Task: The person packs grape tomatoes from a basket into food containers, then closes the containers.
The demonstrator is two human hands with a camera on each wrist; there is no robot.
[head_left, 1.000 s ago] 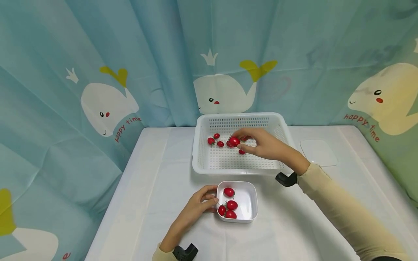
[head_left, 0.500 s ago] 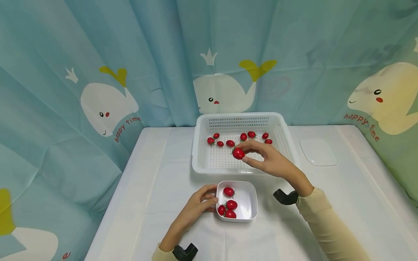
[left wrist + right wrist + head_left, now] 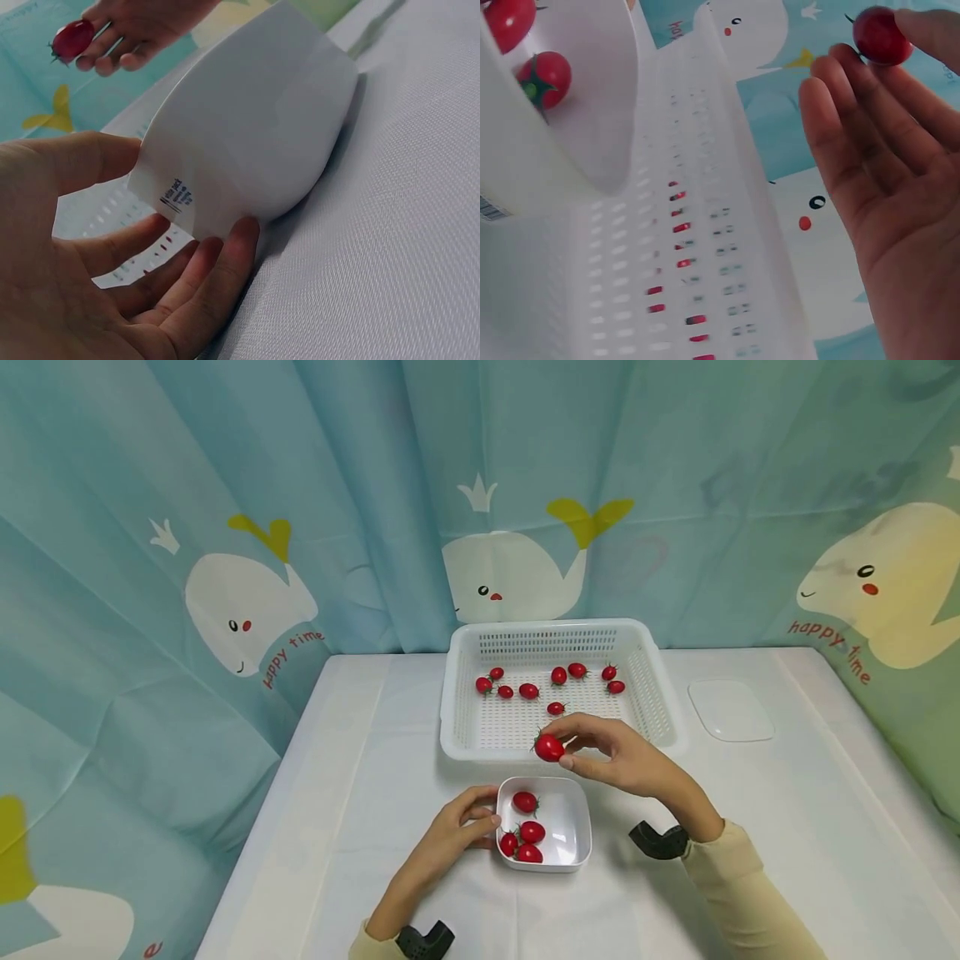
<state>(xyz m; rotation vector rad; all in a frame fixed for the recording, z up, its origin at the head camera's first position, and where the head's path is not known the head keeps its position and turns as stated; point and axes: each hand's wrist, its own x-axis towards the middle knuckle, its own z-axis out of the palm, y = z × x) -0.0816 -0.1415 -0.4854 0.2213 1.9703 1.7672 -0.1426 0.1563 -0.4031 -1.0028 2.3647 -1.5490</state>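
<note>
My right hand (image 3: 618, 756) pinches a red cherry tomato (image 3: 549, 747) between thumb and fingertips, over the front rim of the white slotted basket (image 3: 480, 739). In the right wrist view the same tomato (image 3: 883, 35) shows its green stem. My left hand (image 3: 457, 827) holds the left side of a small white box (image 3: 566, 827); in the left wrist view the thumb is at the box's rim and the fingertips lie along its printed wall (image 3: 247, 112). Several tomatoes (image 3: 532, 832) lie inside the box, mostly on its left side.
Several more tomatoes (image 3: 528, 691) are spread over the basket floor, behind the box. A clear flat lid (image 3: 731, 710) lies on the white tablecloth (image 3: 390, 727) right of the basket. A blue whale-print curtain (image 3: 375, 527) hangs along the table's back and left.
My right hand has carried the tomato from the basket's middle toward the front, nearer the small box. Tomatoes behind it are uncovered. My left hand and the box keep their place.
</note>
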